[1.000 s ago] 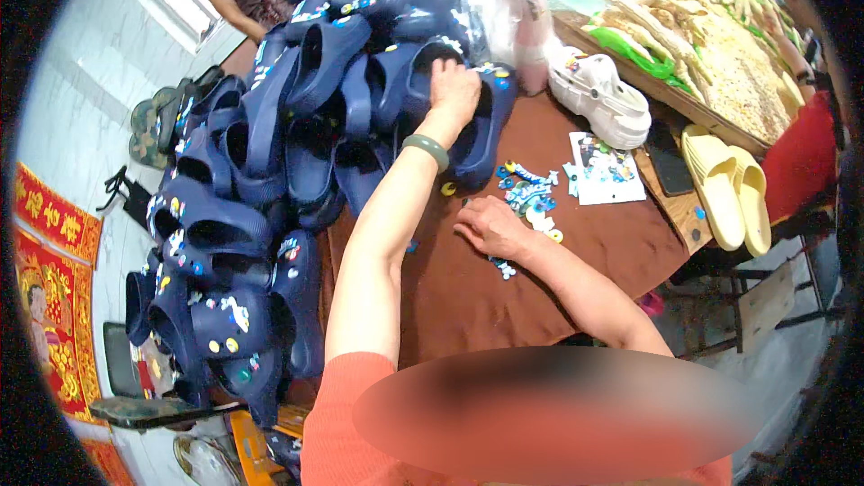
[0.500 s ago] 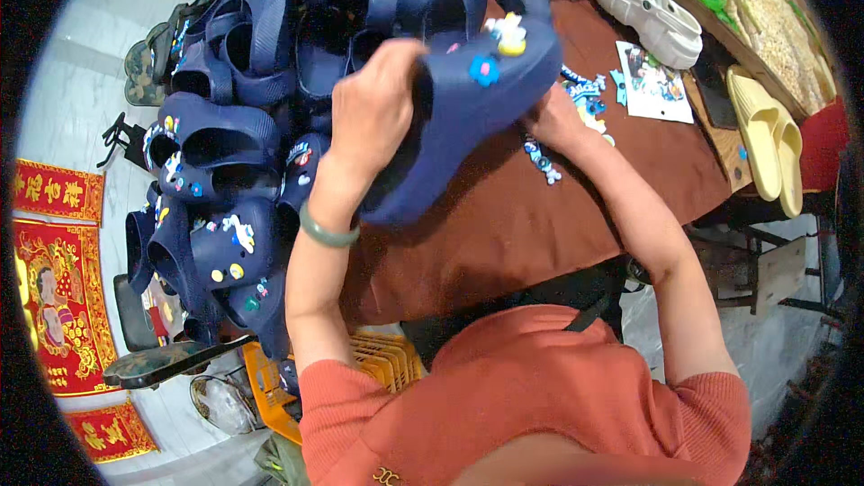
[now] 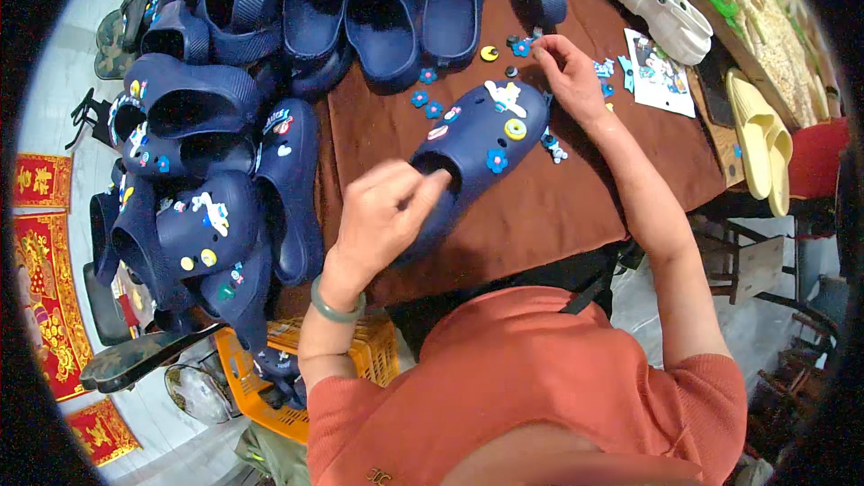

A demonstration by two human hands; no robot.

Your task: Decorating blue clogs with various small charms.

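A navy clog (image 3: 481,139) rests on the brown cloth with its toe pointing far right. On its upper sit a white figure charm (image 3: 506,99), a yellow ring charm (image 3: 515,130) and a blue flower charm (image 3: 497,160). My left hand (image 3: 382,216) is closed at the clog's foot opening, its thumb along the rim; the other fingers are partly hidden. Beyond the toe, my right hand (image 3: 573,81) pinches at a small blue flower charm (image 3: 521,48). Several loose charms lie nearby, among them a yellow round one (image 3: 489,54) and blue flowers (image 3: 420,98).
Navy clogs (image 3: 378,36) crowd the far and left sides. A printed white card (image 3: 661,76), a white clog (image 3: 661,4) and cream slippers (image 3: 760,135) are at the right. An orange basket (image 3: 373,355) stands below the brown tablecloth's (image 3: 621,171) near edge.
The clog that was raised and tilted is now down on the cloth. My left hand has moved down with it. My right hand has shifted farther away, to the loose charms.
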